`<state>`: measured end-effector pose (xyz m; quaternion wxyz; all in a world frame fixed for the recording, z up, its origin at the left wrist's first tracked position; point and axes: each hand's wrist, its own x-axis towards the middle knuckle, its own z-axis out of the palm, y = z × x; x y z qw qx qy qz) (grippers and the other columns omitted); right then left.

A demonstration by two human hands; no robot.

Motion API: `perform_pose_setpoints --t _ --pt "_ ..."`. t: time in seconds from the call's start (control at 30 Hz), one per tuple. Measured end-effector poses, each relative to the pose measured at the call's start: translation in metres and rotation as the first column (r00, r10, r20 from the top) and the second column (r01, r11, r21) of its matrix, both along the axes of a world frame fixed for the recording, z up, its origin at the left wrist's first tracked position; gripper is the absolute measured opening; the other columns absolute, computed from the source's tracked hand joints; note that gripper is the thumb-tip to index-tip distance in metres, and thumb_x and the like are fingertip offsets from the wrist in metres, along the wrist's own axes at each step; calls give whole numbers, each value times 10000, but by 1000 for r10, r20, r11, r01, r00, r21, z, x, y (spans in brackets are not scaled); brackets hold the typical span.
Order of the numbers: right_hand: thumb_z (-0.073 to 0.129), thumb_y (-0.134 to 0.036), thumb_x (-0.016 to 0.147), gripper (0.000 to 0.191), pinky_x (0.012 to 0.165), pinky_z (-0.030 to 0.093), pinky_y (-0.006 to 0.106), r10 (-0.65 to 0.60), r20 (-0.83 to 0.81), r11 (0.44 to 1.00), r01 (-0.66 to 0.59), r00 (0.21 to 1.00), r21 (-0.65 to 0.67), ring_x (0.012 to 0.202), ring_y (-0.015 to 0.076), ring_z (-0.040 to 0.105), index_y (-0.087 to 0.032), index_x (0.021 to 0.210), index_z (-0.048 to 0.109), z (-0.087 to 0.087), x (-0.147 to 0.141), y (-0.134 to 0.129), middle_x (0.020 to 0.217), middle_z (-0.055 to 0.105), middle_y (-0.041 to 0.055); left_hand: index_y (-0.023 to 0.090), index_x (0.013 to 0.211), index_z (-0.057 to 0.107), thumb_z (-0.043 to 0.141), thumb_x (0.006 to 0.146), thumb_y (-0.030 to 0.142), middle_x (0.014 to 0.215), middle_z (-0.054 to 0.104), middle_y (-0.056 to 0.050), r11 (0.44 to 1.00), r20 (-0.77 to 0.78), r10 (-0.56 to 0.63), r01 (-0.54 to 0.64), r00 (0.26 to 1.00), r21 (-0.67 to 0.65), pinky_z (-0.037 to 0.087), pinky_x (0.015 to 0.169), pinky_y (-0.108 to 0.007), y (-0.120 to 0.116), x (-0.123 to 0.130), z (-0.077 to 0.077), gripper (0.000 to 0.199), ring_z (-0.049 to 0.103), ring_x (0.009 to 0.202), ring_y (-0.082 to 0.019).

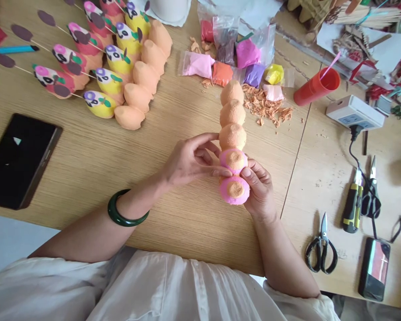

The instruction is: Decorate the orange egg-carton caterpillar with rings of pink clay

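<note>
**Currently, two hands are holding a part-pink strip of bumps**

A person at a wooden table point(173, 214) is holding a strip point(233, 137) of five bumps in front of the body, its far end pointing toward some packets point(249, 53). The left hand point(190, 162) is gripping lightly: its thumb is lying across the strip between the two nearest bumps, its index finger is touching the edge farther up, and its other fingers are curling. The right hand point(260, 191) is pinching the opposite edge, thumb in front and index finger bent close behind.

Pink is ringing the two nearest bumps, but their tops are showing peach. The other three bumps are lacking pink altogether, so the strip is seemingly sitting at an early stage. No face is appearing on it.

At upper left, a red row point(83, 47) and a yellow row point(123, 65) are wearing faces and looking much further along; dark ovals point(47, 18) are standing out on thin stalks. Beside them, a peach row point(147, 76) is showing no colouring or faces.

No brand or label is reading clearly: the packets are showing only colours, and any markings on the socket block point(356, 113) or the phone point(374, 267) are appearing too small to make out.
</note>
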<state>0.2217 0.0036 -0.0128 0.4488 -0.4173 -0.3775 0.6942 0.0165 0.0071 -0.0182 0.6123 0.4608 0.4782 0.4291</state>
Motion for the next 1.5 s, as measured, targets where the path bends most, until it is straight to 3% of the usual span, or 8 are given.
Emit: perform_pose_setpoints --t 0.13,0.27,0.47,0.7,0.93,1.0,1.23,1.5 --pt "981 -517 765 370 715 469 311 -36 34 999 35 999 34 713 148 491 -261 668 733 -3 0 -1 750 599 -21 199 1034 678 1067 576 588 1024 801 -51 990 -104 106 -95 989 102 604 609 -263 -2 -3 0 716 739 668 -148" --pt "978 -523 772 353 746 475 324 -30 41 998 27 999 65 726 153 511 -269 684 749 -6 -1 -2 744 617 -23 213 1096 689 1009 674 638 1220 791 -83 980 -102 66 -46 993 193 622 602 -271 -5 -1 2 678 785 717 -168" --pt "972 -493 808 330 703 443 303 25 52 998 -28 998 48 710 139 520 -262 709 759 -9 0 -5 749 638 -26 202 1108 697 993 719 620 1157 807 -75 974 -69 55 -39 996 222 668 671 -280 -5 2 -2 644 790 761 -170" --pt "952 -552 819 337 682 468 294 50 62 999 -51 997 10 653 122 493 -265 743 793 -9 0 -7 718 628 -33 203 1075 823 913 888 471 1080 797 -67 876 -180 145 -42 973 480 686 779 -257 -5 1 -2 340 772 959 -181" --pt "922 -520 871 280 673 474 308 75 94 994 -82 993 71 640 126 487 -273 788 818 -11 2 -7 721 624 -29 202 1135 826 976 816 454 1121 773 -45 940 -50 8 9 999 341 652 689 -230 0 -4 -6 433 758 809 -132" --pt "901 -483 908 241 680 467 308 98 91 990 -107 991 97 659 127 507 -278 809 823 -13 3 -7 748 642 -26 204 1156 827 985 802 459 1120 781 -51 932 -105 -20 57 994 357 641 690 -236 2 -7 -4 463 752 812 -137" --pt "866 -429 953 220 683 448 307 138 117 971 -158 983 181 733 142 557 -274 808 808 -15 3 -6 796 651 -14 255 1126 853 940 867 435 1071 807 -52 825 -298 27 147 954 546 660 938 -356 4 -16 2 327 759 1005 -209" --pt "857 -416 959 211 690 463 312 106 175 968 -142 979 208 751 147 573 -272 812 812 -10 1 -9 824 674 -6 242 1155 844 920 878 502 1160 802 -88 875 -246 -9 126 969 467 679 807 -300 3 -13 1 387 775 1033 -217"
